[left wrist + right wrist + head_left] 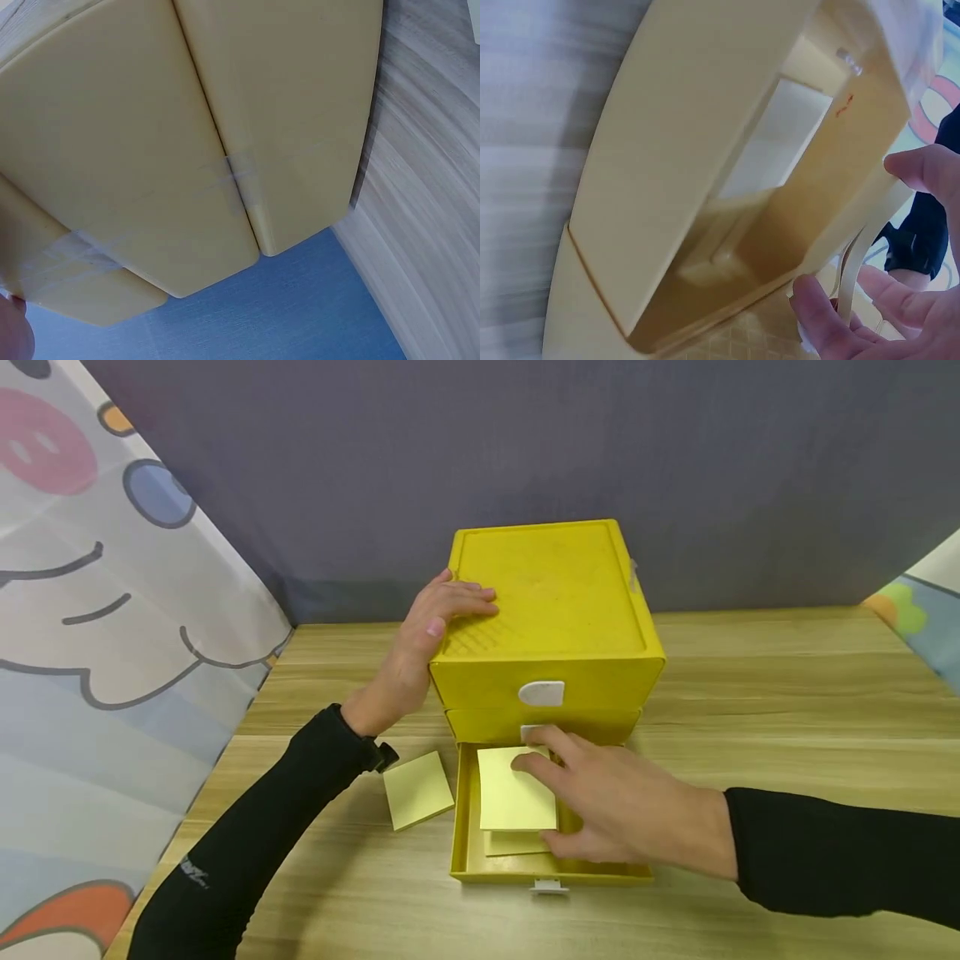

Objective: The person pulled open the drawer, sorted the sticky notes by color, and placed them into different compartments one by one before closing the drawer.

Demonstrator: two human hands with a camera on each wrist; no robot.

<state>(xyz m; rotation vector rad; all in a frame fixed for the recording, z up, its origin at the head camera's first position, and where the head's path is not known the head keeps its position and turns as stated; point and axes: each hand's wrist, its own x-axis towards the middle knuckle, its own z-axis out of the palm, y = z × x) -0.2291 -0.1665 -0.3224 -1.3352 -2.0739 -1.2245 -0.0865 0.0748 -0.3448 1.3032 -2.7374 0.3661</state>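
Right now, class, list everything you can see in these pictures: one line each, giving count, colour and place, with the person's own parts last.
Yellow plastic drawer box: one, yellow, middle of table, against backdrop.
Open bottom drawer: one, yellow, pulled out toward the person.
Pale yellow sticky-note pads: one held over the drawer, one lying in it, one on the table left of it.
Wooden table: one, light wood.
Grey backdrop: one, behind.
Cartoon-print cloth: left side.
Left hand: rests on box's top left edge.
Right hand: pinches the held pad.
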